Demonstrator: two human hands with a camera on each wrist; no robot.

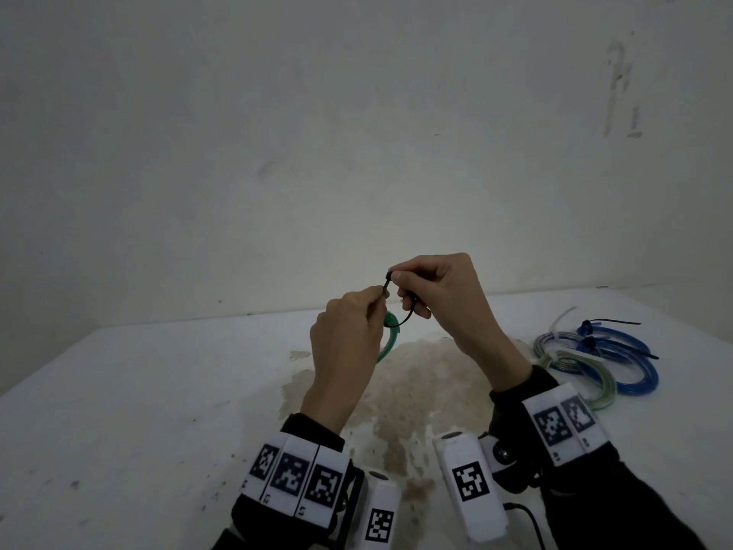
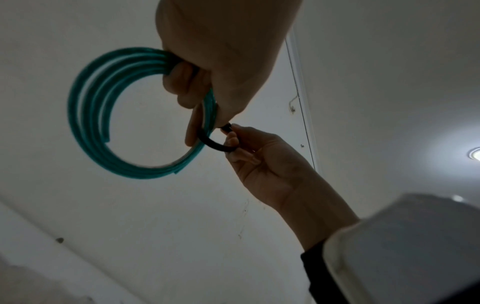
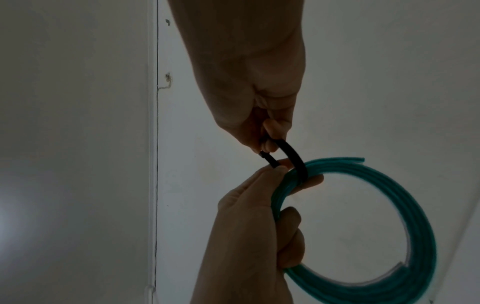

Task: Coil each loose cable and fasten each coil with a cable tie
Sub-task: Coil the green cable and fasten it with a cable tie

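With other coils (image 1: 595,363) already tied on the counter (image 1: 158,391), our fingers (image 1: 378,295) pinch the cable tie (image 3: 296,158) around the green coil (image 2: 85,115), not yet cinched.

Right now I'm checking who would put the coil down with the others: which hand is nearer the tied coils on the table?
Right. The right hand is raised just left of the tied coils; the left hand, holding the green coil, is farther left.
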